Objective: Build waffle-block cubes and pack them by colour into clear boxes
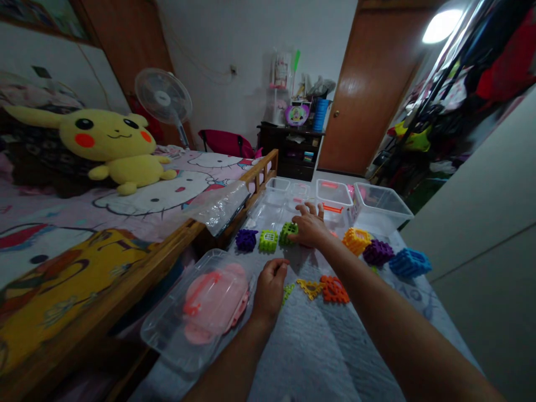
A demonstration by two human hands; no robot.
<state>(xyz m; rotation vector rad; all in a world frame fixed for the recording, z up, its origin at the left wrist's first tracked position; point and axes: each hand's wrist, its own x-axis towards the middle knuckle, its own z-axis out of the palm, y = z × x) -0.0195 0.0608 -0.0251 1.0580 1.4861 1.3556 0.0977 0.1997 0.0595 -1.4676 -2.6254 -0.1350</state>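
The fingers [309, 210] of the right hand [309, 229] spread open, holding nothing, the hand's edge touching a green waffle block [288, 233]. The fingers [277, 269] of the left hand [270, 287] curl loosely below that block; whether they hold anything, I cannot tell. Left of the block sit a lime waffle block [268, 241] and a purple waffle block [246, 240]; right of it, an orange waffle block [356, 240].

Green lattice block [288, 233]; purple lattice block [246, 240]; orange lattice block [356, 240]; blue lattice block [409, 263]; pink bedsheet [167, 192] with white cartoon-cat print.
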